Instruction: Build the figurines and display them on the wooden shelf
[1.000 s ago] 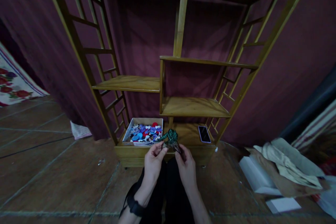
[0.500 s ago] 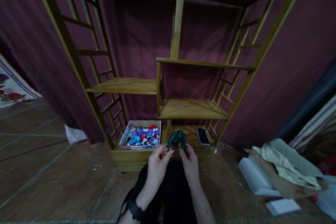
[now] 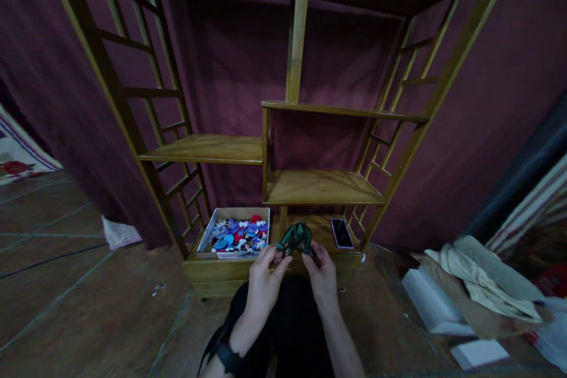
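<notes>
A dark green, shiny, gathered-fabric scrunchie (image 3: 297, 235) arches between my two hands, in front of the low shelf. My left hand (image 3: 266, 274) pinches its left end between thumb and fingers. At the other end, the fingers of my right hand (image 3: 321, 271) are closed on the fabric. Part of the scrunchie is hidden behind the fingertips. Just left of it on the low shelf stands an open shallow box (image 3: 202, 243) with many small blue, purple, red and white pieces. A phone (image 3: 342, 233) with a light purple edge lies to the right.
The wooden shelf unit (image 3: 325, 187) rises in front of me, with boards at several heights and lattice sides. Dark curtains (image 3: 239, 71) hang behind it. On the floor at right are white boxes (image 3: 436, 304) and a pale cloth (image 3: 482, 280).
The view has shifted slightly, so the shelf and box sit a little lower and further left. The scrunchie is spread into a slightly wider arch, still gripped by both hands.
</notes>
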Demonstrator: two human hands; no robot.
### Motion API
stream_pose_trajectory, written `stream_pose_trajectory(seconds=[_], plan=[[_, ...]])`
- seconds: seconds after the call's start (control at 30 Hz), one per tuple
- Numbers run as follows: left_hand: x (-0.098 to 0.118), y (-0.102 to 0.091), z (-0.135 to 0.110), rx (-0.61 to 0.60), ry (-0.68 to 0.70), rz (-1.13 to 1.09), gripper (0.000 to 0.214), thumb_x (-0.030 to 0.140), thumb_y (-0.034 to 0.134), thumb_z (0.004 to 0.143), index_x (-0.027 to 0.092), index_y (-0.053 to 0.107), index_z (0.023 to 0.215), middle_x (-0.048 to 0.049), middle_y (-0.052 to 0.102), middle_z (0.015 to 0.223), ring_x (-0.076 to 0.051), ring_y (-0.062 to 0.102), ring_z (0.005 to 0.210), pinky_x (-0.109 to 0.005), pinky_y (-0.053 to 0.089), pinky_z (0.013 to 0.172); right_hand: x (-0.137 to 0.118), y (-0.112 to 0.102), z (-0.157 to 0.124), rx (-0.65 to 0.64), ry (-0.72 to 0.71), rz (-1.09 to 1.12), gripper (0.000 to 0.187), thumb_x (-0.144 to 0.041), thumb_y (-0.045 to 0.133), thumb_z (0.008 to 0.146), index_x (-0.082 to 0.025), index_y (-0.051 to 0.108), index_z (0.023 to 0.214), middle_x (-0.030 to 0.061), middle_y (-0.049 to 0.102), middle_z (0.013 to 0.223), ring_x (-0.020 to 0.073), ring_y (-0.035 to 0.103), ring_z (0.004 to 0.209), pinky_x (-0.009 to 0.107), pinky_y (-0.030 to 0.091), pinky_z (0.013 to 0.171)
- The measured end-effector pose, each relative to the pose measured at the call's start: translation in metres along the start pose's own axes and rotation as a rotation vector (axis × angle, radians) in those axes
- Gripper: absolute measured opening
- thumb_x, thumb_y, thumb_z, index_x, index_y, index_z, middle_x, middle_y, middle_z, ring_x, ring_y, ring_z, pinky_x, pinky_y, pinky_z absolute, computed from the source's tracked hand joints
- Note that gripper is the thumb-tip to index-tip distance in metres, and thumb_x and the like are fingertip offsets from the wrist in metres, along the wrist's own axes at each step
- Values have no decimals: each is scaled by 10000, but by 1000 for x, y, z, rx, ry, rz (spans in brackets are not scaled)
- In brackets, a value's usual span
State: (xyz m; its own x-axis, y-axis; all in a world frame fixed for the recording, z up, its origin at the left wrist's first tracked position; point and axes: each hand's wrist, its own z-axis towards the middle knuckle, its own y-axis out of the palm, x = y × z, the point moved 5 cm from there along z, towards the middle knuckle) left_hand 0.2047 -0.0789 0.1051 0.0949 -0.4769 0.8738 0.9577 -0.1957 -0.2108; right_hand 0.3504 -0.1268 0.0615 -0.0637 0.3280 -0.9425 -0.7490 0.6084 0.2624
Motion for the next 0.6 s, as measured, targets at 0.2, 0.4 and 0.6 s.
stream_pose_trajectory(seconds=[0.2, 0.4, 0.6], plan=[[-10, 9, 15, 5, -153, -264, 242, 296, 690, 657, 161, 613, 843, -35, 657, 818, -177, 621, 792, -257, 481, 712, -12, -1, 10, 27, -23, 56, 391, -294, 655, 678, -167, 577, 1040, 84, 650, 1036, 204, 612, 930, 334, 474, 841], [0, 23, 36, -58, -256, -457, 343, 306, 729, 608, 149, 627, 895, -49, 695, 815, -189, 641, 763, -263, 495, 673, -41, -3, 27, 46, -122, 26, 352, -289, 631, 705, -174, 586, 1034, 75, 646, 1044, 204, 602, 952, 341, 460, 865], [14, 34, 61, -77, -329, -561, 397, 276, 772, 537, 137, 642, 886, -60, 702, 848, -182, 644, 806, -271, 485, 744, -77, -8, 40, 65, -231, -36, 334, -289, 614, 721, -185, 588, 1038, 63, 646, 1025, 193, 601, 933, 333, 462, 848]])
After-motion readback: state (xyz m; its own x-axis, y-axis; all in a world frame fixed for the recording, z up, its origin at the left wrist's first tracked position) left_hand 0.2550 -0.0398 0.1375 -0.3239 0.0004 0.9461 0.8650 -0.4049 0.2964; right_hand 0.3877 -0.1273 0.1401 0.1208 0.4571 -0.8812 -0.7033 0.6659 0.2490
